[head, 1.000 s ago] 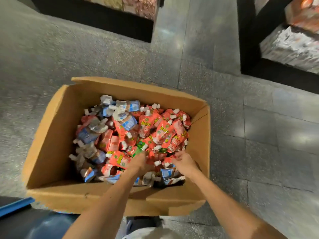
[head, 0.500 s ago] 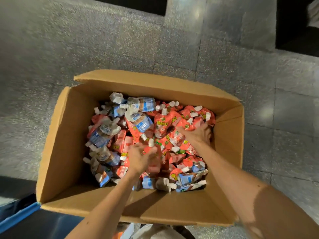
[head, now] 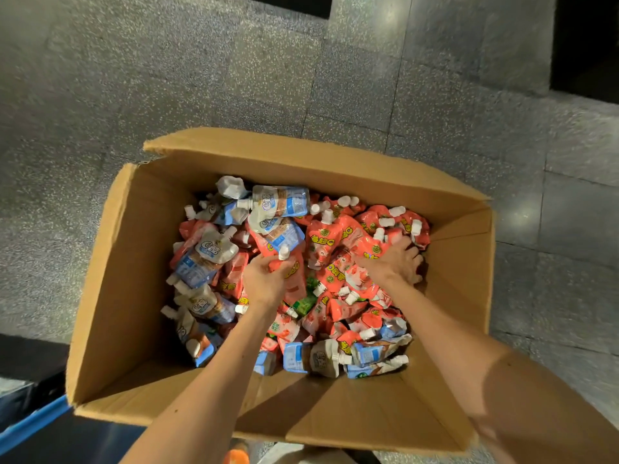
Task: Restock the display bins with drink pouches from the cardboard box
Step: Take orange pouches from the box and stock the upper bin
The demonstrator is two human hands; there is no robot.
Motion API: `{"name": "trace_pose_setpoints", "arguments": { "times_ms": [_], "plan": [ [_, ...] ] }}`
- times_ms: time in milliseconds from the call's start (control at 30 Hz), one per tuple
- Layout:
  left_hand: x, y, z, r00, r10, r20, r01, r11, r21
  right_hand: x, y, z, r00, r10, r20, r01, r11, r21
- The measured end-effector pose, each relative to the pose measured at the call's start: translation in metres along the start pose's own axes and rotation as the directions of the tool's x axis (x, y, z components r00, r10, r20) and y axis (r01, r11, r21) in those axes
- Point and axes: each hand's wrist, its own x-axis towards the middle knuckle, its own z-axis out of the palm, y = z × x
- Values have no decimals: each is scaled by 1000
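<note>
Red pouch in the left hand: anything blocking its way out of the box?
Nothing visible. The left hand grips the red pouch near its cap atop the pile; the cardboard box is open above. Display bins are out of view.

Grey speckled floor tiles (head: 167, 78) — a blue edge (head: 30, 426) at lower left.

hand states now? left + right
Left hand: holding a red pouch just below its cap.
Right hand: fingers dug into the pile of pouches; grip cannot be told.
</note>
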Motion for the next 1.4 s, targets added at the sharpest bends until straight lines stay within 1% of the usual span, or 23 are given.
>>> {"name": "trace_pose_setpoints", "arguments": {
  "times_ms": [67,133,233,333,433,533,633,667,767,800,833,900,933,967,1000,1100,1133,1167,1233,1300,1367,1400],
  "plan": [
    [-1,-1,-3,998,-55,-42,54,998,-29,2,5,-6,1000,7,3,-7,996,89],
    [-5,4,-8,994,-101,-53,97,993,-72,2,11,-11,999,19,35,-25,985,169],
    [-10,7,-19,985,-169,-44,164,982,-97,-5,23,-17,996,-24,86,8,982,190],
    [-16,3,-34,985,-172,-22,171,983,-61,-26,30,-23,977,-64,203,2,956,293],
    [-32,2,-50,986,-166,-17,165,985,-55,-43,34,-29,936,-154,315,35,935,353],
    [-56,12,-66,994,-107,6,107,993,-46,-66,32,-41,879,-230,419,48,914,402],
    [-87,32,-81,997,25,76,-21,998,-55,-83,28,-54,792,-356,496,68,859,507],
    [-101,41,-87,992,76,99,-71,996,-57,-92,24,-61,768,-381,515,45,834,550],
    [-144,61,-108,964,233,127,-231,973,-30,-123,14,-92,639,-540,548,54,742,668],
    [-160,65,-115,954,275,121,-274,961,-30,-137,11,-104,613,-564,553,41,722,691],
    [-179,69,-124,942,318,103,-316,948,-41,-153,9,-115,573,-604,554,4,678,735],
    [-216,71,-139,923,380,58,-376,924,-71,-183,13,-134,451,-700,553,-99,577,811],
    [-236,71,-148,914,404,27,-401,912,-84,-201,15,-145,371,-754,542,-150,527,836],
    [-256,69,-157,906,423,-10,-422,901,-106,-222,19,-155,297,-804,516,-172,486,857],
    [-276,66,-166,899,435,-39,-436,890,-131,-241,22,-163,204,-852,482,-182,451,874],
    [-335,53,-197,886,447,-123,-464,857,-224,-299,33,-178,-14,-894,447,-192,441,877],
    [-355,47,-207,879,447,-166,-476,842,-254,-318,35,-176,-77,-889,451,-164,457,874],
    [-375,39,-219,867,446,-225,-495,825,-273,-344,40,-177,-122,-876,467,-126,480,868],
    [-414,18,-242,842,432,-324,-522,803,-287,-392,50,-170,-251,-847,468,-61,497,866],
    [-454,-6,-264,811,411,-416,-548,782,-296,-436,62,-157,-326,-818,474,23,495,869],
    [-492,-34,-285,784,384,-487,-566,766,-307,-479,75,-138,-401,-763,507,69,527,847],
    [-509,-50,-295,780,365,-508,-563,765,-314,-498,83,-128,-458,-726,514,80,542,837]
  ]
}}
